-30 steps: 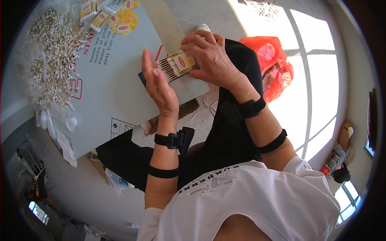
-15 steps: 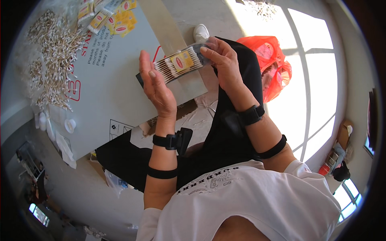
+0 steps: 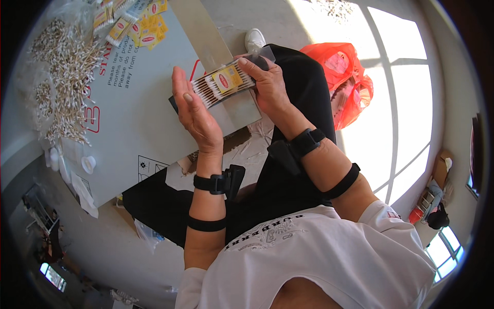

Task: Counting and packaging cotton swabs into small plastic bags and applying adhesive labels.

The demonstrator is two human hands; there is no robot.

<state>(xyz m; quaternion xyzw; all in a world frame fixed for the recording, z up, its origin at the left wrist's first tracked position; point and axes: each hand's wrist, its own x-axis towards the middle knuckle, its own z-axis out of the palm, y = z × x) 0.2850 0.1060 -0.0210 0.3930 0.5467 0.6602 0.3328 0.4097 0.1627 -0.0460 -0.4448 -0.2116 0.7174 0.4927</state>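
A clear plastic bag of cotton swabs (image 3: 207, 92) with a yellow card in it is held tilted over the near right edge of the grey board (image 3: 128, 118). My right hand (image 3: 268, 86) grips the bag's right end between thumb and fingers; loose film sticks out past them. Upright at the bag's left end is my left hand (image 3: 199, 122), its fingers stretched out and its palm against or close to the swab tips. Part of a dark flat thing shows behind the left hand, too hidden to name.
A heap of loose cotton swabs (image 3: 67, 72) lies at the board's far left. Near it are filled swab packs (image 3: 117, 30) and yellow cards (image 3: 154, 30). A white round lid (image 3: 88, 164) sits by the left edge. On the floor to the right stands a red plastic bag (image 3: 360, 85).
Both hands and the swab bag have shifted slightly left in the picture. My right hand has moved further along the bag, closer to the card.
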